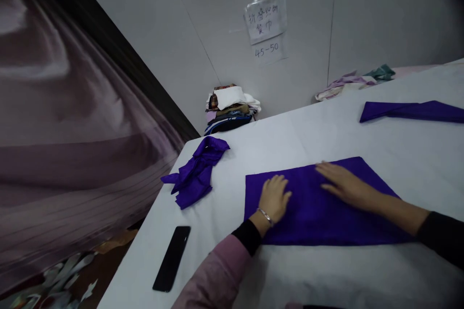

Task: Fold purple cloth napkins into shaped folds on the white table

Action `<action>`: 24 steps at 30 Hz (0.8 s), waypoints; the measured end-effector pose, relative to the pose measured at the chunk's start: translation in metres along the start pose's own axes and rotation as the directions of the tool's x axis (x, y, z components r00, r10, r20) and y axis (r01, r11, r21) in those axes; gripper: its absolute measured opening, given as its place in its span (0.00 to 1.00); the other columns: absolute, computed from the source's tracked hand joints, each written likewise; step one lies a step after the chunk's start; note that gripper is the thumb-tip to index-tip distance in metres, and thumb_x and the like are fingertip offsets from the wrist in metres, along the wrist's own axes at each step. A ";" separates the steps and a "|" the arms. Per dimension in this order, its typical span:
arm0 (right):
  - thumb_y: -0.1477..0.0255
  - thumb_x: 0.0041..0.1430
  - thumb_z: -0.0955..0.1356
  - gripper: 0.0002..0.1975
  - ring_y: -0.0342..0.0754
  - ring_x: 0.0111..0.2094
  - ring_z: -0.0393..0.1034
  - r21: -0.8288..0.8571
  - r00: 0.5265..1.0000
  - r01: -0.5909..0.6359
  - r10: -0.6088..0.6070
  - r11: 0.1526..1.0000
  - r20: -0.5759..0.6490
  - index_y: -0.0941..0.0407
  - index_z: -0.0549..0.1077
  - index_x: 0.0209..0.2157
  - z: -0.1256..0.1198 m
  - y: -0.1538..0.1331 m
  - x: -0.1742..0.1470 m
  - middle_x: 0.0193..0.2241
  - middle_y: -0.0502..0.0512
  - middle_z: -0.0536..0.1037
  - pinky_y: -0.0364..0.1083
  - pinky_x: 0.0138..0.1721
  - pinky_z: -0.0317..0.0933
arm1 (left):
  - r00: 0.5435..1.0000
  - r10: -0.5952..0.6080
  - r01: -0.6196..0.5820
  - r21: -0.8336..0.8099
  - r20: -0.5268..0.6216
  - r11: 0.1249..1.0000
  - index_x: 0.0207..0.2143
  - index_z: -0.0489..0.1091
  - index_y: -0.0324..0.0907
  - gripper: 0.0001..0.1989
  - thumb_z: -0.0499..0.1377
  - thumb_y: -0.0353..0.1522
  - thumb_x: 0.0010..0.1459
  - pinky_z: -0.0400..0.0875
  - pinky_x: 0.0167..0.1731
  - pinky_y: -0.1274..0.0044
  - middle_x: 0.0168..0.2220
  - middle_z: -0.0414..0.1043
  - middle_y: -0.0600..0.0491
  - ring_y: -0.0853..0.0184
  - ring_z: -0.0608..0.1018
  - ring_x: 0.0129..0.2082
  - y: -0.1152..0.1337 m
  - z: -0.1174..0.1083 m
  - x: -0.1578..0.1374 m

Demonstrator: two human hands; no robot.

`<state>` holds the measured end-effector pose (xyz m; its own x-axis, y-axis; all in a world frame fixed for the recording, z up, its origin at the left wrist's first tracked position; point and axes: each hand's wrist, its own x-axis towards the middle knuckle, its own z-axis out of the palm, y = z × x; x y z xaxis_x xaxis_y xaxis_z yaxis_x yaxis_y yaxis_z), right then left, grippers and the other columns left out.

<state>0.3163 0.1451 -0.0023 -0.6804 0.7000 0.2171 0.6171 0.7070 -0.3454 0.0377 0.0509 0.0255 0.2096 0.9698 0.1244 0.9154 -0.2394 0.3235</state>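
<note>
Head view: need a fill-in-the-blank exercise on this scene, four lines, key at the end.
1. Of the left hand and the right hand, only the ____ one shows a silver-coloured bracelet at its wrist.
2. In the picture, the flat purple fabric cloth lies to the ____ of the crumpled purple fabric cloth.
3. The black rectangular phone lies on a table whose surface is ____.
4. The digits handwritten on the lower pale paper sign read ____.

Missing words: left; right; white; 45-50.
</note>
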 end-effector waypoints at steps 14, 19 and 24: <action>0.49 0.61 0.56 0.35 0.57 0.64 0.43 -0.009 0.990 0.041 -0.040 0.999 0.133 0.51 0.50 0.65 0.043 -0.024 0.022 0.63 0.60 0.53 0.63 0.61 0.39 | 0.986 -0.037 0.017 0.117 0.165 0.993 0.64 0.46 0.39 0.41 0.39 0.57 0.57 0.38 0.63 0.57 0.66 0.44 0.46 0.56 0.44 0.66 0.015 0.031 0.012; 0.48 0.61 0.55 0.34 0.57 0.64 0.44 -0.054 0.992 0.028 -0.021 0.998 0.123 0.52 0.55 0.63 0.040 -0.020 0.021 0.63 0.60 0.55 0.63 0.61 0.39 | 0.983 -0.076 0.054 0.134 0.165 0.990 0.65 0.45 0.38 0.43 0.37 0.58 0.57 0.37 0.63 0.55 0.67 0.43 0.46 0.56 0.44 0.66 0.015 0.031 0.014; 0.48 0.60 0.56 0.34 0.58 0.63 0.46 -0.090 0.998 -0.012 0.017 0.996 0.060 0.52 0.57 0.62 0.037 -0.012 0.019 0.62 0.60 0.56 0.63 0.60 0.41 | 0.977 -0.157 0.135 0.149 0.142 0.980 0.65 0.46 0.39 0.42 0.39 0.57 0.57 0.37 0.63 0.56 0.67 0.43 0.46 0.54 0.43 0.66 0.012 0.031 0.015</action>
<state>0.2812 0.1462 -0.0280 -0.6923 0.7046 0.1558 0.6581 0.7051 -0.2642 0.0631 0.0640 0.0019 0.1104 0.9919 -0.0625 0.9762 -0.0964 0.1942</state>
